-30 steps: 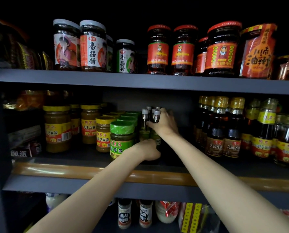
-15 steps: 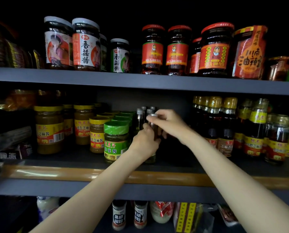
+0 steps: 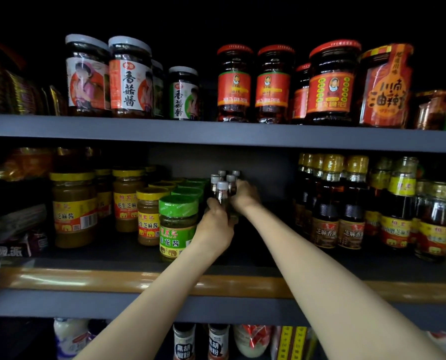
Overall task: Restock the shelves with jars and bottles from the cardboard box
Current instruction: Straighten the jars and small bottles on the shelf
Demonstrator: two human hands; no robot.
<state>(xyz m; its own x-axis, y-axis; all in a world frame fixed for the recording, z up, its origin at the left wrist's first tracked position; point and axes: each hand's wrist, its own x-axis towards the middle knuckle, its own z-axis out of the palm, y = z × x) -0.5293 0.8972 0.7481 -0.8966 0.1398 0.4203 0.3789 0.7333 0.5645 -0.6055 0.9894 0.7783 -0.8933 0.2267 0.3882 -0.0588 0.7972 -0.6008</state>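
both hands (image 3: 214, 229) (image 3: 244, 194) moved deeper; fingers clamped on dark-liquid small bottles (image 3: 222, 196)

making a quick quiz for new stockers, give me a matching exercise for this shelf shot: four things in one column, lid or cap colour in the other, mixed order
Things:
1. front jar by the left hand
2. big sesame paste jar at far left of the middle shelf
3. small bottle nearest the camera, between the hands
4. chilli jars on the top shelf

Colours:
A. red
B. green
C. yellow
D. silver-grey

Pairs: 1-B, 2-C, 3-D, 4-A
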